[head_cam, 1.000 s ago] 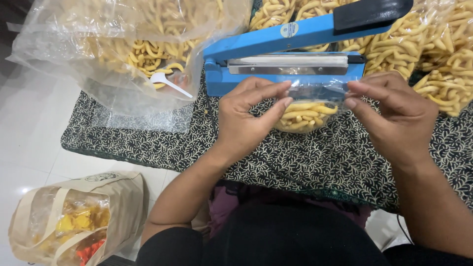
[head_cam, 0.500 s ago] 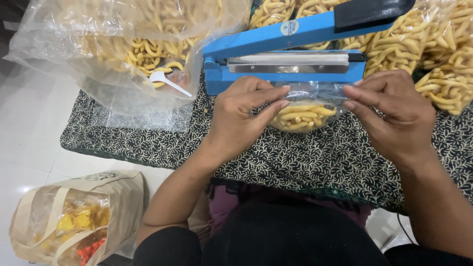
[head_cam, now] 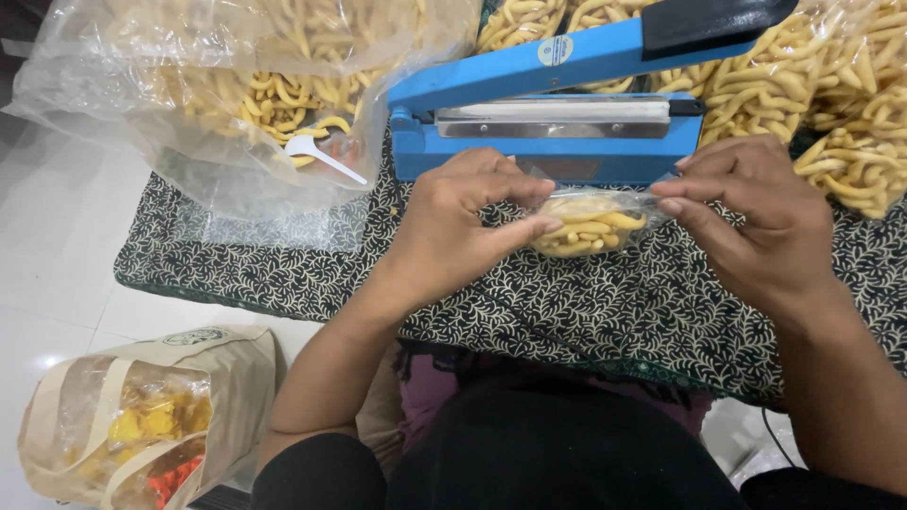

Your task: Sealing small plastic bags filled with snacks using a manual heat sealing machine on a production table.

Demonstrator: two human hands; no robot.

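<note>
Now both hands, left (head_cam: 453,222) and right (head_cam: 756,222), pinch snack pouch (head_cam: 588,222) just before sealer (head_cam: 557,123).

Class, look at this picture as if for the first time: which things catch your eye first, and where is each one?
At the centre, the left hand and right hand hold a small clear bag of yellow snack sticks between them, above a black-and-white patterned cloth. Just behind it stands a bright blue heat sealer with its arm raised. At upper left lies a large clear bag of the same sticks with a white plastic spoon.
</note>
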